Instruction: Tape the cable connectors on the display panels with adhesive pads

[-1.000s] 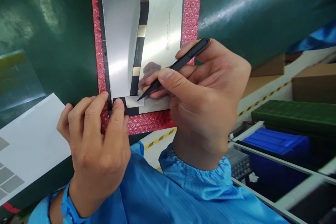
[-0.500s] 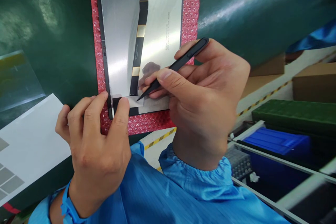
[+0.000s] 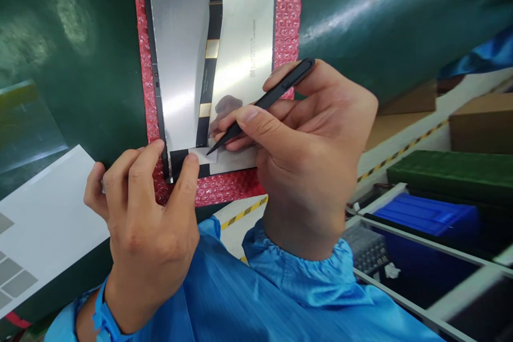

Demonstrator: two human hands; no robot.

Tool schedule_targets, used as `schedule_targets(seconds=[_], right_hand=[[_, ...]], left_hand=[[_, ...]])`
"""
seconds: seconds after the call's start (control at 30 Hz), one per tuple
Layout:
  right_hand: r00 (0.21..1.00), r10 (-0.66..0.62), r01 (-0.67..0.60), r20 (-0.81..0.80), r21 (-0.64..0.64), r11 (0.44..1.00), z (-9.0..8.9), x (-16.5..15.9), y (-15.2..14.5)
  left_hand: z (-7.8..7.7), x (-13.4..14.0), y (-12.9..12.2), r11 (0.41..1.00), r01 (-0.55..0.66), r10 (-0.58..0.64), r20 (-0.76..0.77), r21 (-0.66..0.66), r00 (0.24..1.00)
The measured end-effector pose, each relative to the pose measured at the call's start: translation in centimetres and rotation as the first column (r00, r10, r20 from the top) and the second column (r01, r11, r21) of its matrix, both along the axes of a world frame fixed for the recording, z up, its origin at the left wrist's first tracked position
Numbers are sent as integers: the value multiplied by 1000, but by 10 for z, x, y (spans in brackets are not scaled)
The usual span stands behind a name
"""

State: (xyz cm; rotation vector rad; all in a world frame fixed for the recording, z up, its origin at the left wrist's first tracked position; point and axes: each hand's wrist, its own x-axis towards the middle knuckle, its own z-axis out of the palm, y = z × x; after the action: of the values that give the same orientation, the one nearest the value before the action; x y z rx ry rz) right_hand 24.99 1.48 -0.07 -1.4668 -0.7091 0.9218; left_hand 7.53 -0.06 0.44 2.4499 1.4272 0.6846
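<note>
Panel (image 3: 180,64) here, silvery and streaked with glare, lying on pink bubble wrap (image 3: 288,16), and a black ribbon (image 3: 207,83) with golden bands runs along it! Right hand (image 3: 312,133) pinches a slim black tool (image 3: 282,88), sharp tip right at the pale label (image 3: 205,159) near the lower edge; left hand (image 3: 150,203), fingers spread, rests one fingertip at the label's left end.
</note>
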Motion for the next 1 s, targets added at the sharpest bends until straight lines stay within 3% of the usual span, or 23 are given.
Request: schedule_targets(seconds=[0.5,1.0], right_hand=[[1000,-5,5,0,-26,1000,-2,-2,-3],[987,-162,161,6,64,985,-6,-5,-6]], left_hand=[[1,-1,0,1000,12,-12,-1,-9,1000],[6,-3,-2,999,32,-34,-119,-18,992]])
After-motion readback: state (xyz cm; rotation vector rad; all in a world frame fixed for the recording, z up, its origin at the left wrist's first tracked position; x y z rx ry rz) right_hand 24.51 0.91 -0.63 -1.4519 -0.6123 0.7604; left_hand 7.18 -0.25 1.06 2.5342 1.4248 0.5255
